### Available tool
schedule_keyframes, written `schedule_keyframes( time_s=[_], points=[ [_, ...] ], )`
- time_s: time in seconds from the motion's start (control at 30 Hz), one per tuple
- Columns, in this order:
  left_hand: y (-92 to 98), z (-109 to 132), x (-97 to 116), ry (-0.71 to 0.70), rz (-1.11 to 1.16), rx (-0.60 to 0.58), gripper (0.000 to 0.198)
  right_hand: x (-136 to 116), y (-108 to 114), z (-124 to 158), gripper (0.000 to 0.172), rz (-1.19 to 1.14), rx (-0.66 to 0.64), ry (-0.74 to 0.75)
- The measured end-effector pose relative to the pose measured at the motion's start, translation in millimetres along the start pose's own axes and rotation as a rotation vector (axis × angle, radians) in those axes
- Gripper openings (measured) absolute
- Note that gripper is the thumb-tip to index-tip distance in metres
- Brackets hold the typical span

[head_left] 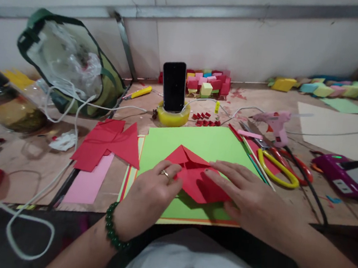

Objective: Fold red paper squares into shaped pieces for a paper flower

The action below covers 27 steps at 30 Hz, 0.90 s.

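Part-folded red paper sheet [196, 180] lies mid on the light-green card sheet [197, 143], near the table's [346, 206] front edge. Left hand [150, 193] curls on its left corner; pinch or press, can't tell. Right hand [249, 199] is flat & open on the right flap. Best IMO: pin w/ L, run R along crease evenly. Room: yellow-handled scissors [277, 168] close on R, cut red paper pieces [109, 145] on L, bare green behind.

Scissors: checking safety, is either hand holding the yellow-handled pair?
No, the scissors lie beside the green sheet; left hand and right hand press the red paper.
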<state>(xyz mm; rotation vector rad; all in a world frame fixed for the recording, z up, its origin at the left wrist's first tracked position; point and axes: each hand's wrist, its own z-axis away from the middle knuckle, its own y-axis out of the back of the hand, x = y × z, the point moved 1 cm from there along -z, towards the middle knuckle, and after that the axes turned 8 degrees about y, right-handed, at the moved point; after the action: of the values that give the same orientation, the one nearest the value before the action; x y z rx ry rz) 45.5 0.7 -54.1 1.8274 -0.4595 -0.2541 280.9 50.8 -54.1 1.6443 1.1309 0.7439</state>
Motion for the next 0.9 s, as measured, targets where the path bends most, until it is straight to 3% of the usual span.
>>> schedule_keyframes(
  time_s=[0.13, 0.37, 0.53, 0.73, 0.9],
  points=[
    [-3.4, 3.7, -7.9, 0.105, 0.052, -0.15, 0.023, -1.8, -3.2, -2.4, 0.03, -0.162, -0.092, 0.079],
    [-5.4, 12.1, 9.8, 0.083, 0.028, -0.139, 0.035, -5.8, 9.3, -10.9, 0.025, -0.453, -0.235, -0.091],
    [-6.7, 10.7, 14.9, 0.082, 0.025, -0.11, 0.03, -8.7, 7.8, -20.0, 0.039, -0.382, -0.243, -0.11],
    [-6.5, 10.8, 20.7, 0.063, -0.05, -0.065, 0.026, -22.0, 2.2, -23.5, 0.038, -0.172, -0.313, -0.049],
    [-0.2, 11.8, 22.5, 0.03, -0.025, -0.104, 0.027, -31.9, 3.7, -23.4, 0.047, -0.071, -0.297, 0.025]
  ],
)
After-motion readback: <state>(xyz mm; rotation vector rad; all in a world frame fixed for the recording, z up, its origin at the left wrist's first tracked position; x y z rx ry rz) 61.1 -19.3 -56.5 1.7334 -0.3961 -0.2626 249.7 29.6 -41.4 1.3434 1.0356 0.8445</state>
